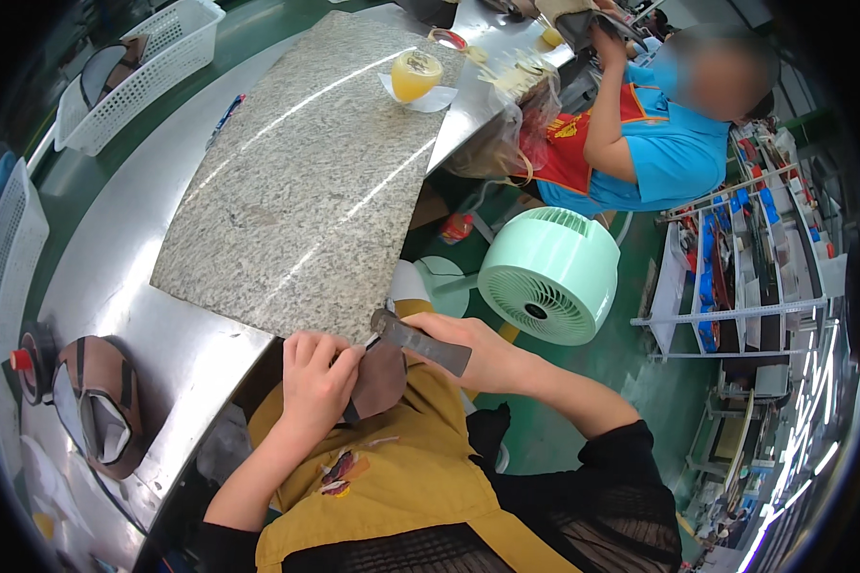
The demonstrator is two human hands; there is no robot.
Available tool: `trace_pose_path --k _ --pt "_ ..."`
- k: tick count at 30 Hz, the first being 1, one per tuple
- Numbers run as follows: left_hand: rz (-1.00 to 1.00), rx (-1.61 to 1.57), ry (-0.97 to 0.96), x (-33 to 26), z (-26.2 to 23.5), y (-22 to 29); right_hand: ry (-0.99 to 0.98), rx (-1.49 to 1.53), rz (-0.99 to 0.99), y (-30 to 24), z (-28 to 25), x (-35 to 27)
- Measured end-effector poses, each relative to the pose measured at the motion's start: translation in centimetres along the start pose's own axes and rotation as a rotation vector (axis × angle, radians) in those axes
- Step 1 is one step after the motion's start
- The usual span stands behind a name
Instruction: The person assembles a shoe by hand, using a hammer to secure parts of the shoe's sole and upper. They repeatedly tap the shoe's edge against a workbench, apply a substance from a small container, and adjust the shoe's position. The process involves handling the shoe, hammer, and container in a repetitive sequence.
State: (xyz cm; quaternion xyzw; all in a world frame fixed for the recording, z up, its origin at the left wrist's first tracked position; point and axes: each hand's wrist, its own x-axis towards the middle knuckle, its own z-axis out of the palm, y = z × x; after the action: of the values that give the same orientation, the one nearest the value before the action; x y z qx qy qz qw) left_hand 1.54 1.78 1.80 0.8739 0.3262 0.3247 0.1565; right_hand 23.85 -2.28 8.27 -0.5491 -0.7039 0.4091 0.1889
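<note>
Beside the near corner of the stone slab [306, 162], my left hand [317, 382] is closed on the edge of a brown leather-like piece [380, 380] with a dark border. The piece hangs in front of my mustard apron. My right hand [478, 349] is wrapped round a dark, flat metal tool [430, 346]. One end of the tool lies over the top of the brown piece, close to my left fingers. Its exact kind is unclear, and my right palm and fingers are partly hidden behind it.
A yellow-filled jar [417, 76] stands on white paper on the slab. On the metal table [177, 382] at left sits a brown, lined shoe upper [100, 406]. White baskets [139, 81] line the far left. A mint-green fan [549, 277] and a co-worker in blue [678, 158] are to the right.
</note>
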Motion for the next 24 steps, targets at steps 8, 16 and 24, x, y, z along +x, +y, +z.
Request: trace_pose_path --k 8,16,24 --pt "0.068 0.070 0.005 -0.5 0.4 -0.5 0.049 0.035 -0.064 -0.9 0.4 -0.3" --pt "0.060 0.049 0.040 -1.2 0.8 -1.1 0.030 -0.067 -0.080 -2.8 -0.4 0.7" --pt "0.141 0.071 0.062 -0.9 1.1 -1.4 -0.063 -0.063 0.013 -2.6 -0.1 0.6"
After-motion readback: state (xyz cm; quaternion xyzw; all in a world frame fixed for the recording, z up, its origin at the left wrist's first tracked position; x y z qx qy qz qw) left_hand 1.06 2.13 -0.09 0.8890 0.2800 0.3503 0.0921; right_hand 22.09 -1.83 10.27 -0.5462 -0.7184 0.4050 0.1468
